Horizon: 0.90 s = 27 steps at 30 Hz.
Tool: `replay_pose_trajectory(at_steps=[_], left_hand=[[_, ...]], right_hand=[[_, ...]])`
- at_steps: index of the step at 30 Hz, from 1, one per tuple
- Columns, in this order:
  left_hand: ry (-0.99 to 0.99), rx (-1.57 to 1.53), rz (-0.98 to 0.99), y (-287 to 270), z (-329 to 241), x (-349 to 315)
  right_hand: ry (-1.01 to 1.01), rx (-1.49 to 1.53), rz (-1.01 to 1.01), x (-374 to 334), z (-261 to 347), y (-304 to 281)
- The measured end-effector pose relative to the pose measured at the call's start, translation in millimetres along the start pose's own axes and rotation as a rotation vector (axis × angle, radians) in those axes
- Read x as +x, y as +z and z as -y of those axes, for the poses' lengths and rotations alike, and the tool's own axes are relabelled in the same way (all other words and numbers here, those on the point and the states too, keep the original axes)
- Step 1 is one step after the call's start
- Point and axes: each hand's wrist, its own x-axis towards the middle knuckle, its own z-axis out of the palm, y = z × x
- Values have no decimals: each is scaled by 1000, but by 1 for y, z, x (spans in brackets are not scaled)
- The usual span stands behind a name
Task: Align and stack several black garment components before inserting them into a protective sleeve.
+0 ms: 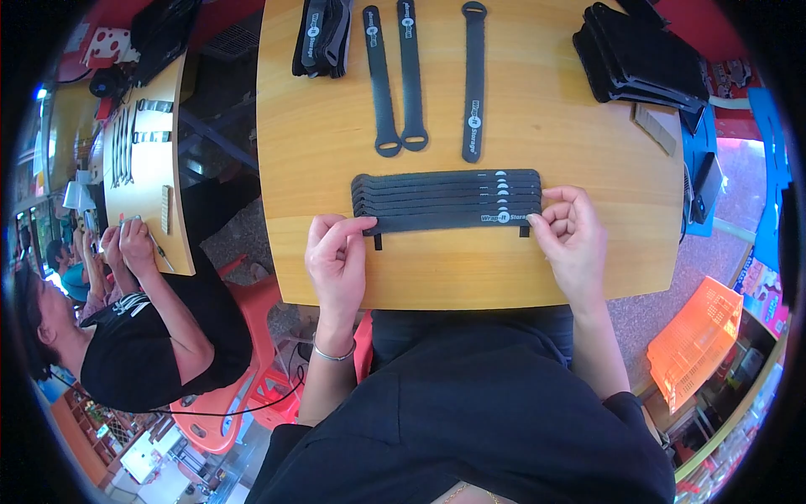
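A row of overlapping black storage straps (445,202) lies crosswise on the table in front of me, each one fanned a little beyond the one before. My left hand (338,259) pinches the left end of the nearest strap (428,223), thumb and forefinger closed. At its right end my right hand (574,239) pinches the same strap. Two short black tabs (525,231) stick out below the stack near its ends. Beyond it lie two straps with slotted ends (382,84) side by side, and a single strap (473,84) lies to their right.
A bundle of black straps (321,38) sits at the table's far left. Stacked black pieces (642,55) and a small wooden block (653,128) lie far right. An orange basket (695,340) stands right of the table. At left a co-worker (151,336) sits at another table (159,181).
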Motion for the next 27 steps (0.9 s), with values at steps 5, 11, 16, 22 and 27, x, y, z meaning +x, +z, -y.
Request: replay_pose_trajectory(at_steps=[5, 11, 16, 22, 27], left_hand=[[4, 38, 15, -1, -3, 1], [7, 79, 16, 0, -5, 1], [20, 112, 11, 0, -5, 0], [61, 150, 3, 2, -7, 0], [100, 175, -10, 2, -6, -1]], right_hand=[[1, -2, 2, 0, 1, 0], [5, -29, -9, 1, 1, 0], [8, -27, -12, 1, 1, 1], [-12, -56, -33, 0, 2, 2], [-18, -61, -37, 0, 1, 2]])
